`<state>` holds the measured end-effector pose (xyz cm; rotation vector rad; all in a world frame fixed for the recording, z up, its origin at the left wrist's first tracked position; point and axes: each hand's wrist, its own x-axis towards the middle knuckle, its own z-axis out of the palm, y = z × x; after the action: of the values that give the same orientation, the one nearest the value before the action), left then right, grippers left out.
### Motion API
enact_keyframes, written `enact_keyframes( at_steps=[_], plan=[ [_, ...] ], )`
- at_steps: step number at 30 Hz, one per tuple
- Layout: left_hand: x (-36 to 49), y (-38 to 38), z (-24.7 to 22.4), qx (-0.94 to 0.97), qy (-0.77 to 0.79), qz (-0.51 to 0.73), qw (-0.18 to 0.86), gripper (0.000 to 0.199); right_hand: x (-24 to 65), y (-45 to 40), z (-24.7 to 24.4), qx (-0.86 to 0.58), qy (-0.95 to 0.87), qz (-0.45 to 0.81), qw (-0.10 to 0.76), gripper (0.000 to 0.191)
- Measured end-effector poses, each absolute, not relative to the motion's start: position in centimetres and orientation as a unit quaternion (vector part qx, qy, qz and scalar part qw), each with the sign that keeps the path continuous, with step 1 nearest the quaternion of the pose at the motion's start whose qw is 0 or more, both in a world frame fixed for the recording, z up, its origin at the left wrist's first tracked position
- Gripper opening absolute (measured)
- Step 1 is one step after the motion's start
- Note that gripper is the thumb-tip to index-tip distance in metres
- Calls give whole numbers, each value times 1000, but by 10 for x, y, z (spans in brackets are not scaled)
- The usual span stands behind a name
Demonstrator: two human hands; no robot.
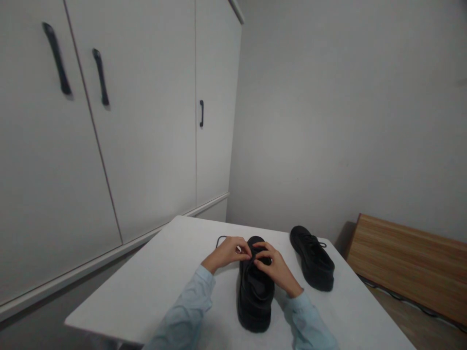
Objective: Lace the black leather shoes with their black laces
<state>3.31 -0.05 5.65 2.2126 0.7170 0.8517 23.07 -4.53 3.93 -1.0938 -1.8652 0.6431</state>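
Observation:
A black lace-up shoe (254, 311) stands on the white table with its heel toward me and its opening facing up. My left hand (230, 250) comes in from the left, thumb and index finger pinched at the lacing over the tongue. A black shoelace (219, 237) curves out on the table behind that hand. From the right, my right hand (276, 268) bends its fingers over the same lacing, fingertips close to the left ones. Both hands are closed on the shoelace, though the dark lace hardly shows between the fingers.
A second black shoe (314, 260), its lace in place, stands to the right on the white table (160, 287). A white wardrobe (153, 146) with dark handles rises at the left. Beyond the table's right edge is a wood-grain panel (408, 267) against the grey wall.

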Motion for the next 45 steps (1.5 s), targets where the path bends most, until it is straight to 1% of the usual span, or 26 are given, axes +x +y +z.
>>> enact_keyframes(
  at_steps=[3, 7, 9, 11, 12, 16, 18, 25, 29, 34, 37, 40, 45],
  plan=[
    [34, 1, 54, 839, 271, 338, 328, 10, 229, -46, 39, -442, -739, 263, 434, 5],
    [37, 3, 49, 802, 274, 340, 407, 14, 228, -46, 38, -445, -729, 274, 443, 6],
    [38, 3, 47, 783, 268, 338, 448, 19, 228, -45, 37, -445, -723, 280, 448, 7],
    [39, 2, 47, 777, 268, 337, 460, 26, 228, -45, 36, -441, -721, 284, 453, 9],
    [40, 2, 47, 781, 273, 338, 448, 31, 228, -44, 35, -437, -721, 286, 454, 9],
    [42, 2, 43, 825, 291, 338, 347, 57, 229, -44, 37, -424, -725, 294, 456, 13],
    [42, 3, 40, 835, 294, 328, 330, 64, 231, -45, 39, -422, -724, 298, 457, 14],
    [39, 2, 37, 848, 309, 282, 325, 59, 242, -49, 49, -401, -719, 319, 470, 25],
    [38, 2, 39, 851, 304, 269, 332, 58, 251, -53, 56, -385, -694, 379, 476, 29],
    [39, 2, 38, 850, 306, 266, 336, 58, 261, -58, 63, -333, -659, 456, 497, 26],
    [39, 4, 35, 850, 288, 280, 340, 64, 264, -60, 65, -323, -652, 492, 478, 27],
    [39, 7, 30, 848, 282, 291, 342, 70, 266, -61, 67, -321, -665, 490, 463, 29],
    [41, 9, 25, 851, 298, 258, 347, 65, 271, -65, 73, -328, -689, 469, 445, 29]
  ],
)
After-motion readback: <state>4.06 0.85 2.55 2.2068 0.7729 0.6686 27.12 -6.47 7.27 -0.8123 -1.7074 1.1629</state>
